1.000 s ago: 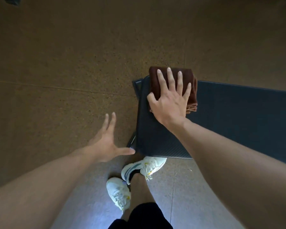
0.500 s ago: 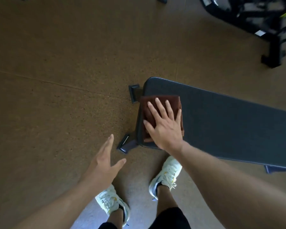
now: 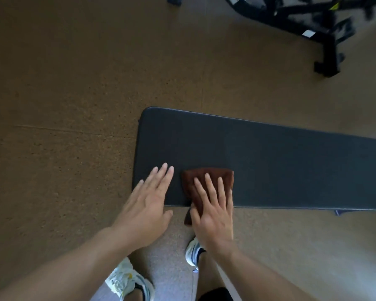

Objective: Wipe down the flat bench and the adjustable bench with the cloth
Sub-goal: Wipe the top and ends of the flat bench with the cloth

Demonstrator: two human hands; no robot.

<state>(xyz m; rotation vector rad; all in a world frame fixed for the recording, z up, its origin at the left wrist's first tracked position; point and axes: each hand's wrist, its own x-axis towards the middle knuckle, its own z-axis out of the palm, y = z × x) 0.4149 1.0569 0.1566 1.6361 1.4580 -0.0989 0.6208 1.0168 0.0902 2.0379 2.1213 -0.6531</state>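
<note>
Right hand (image 3: 213,210), fingers spread flat, presses the folded cloth (image 3: 206,181) at the flat bench (image 3: 269,157) near edge; left hand (image 3: 147,203) open, empty. Best: firm overlapping strokes lengthwise

Both forearms are bare and extend forward from the lower edge of the view. Left hand (image 3: 147,205): palm down, fingers straight and slightly spread, thumb held out to the side; whether it makes contact with the surface below cannot be determined. Right hand (image 3: 213,210): palm down, flat, fingers extended and fanned, thumb angled out to the left, pressed on the cloth (image 3: 206,181). The two hands lie side by side, close but apart. Both wrists are straight. Neither hand is curled or gripping.
</note>
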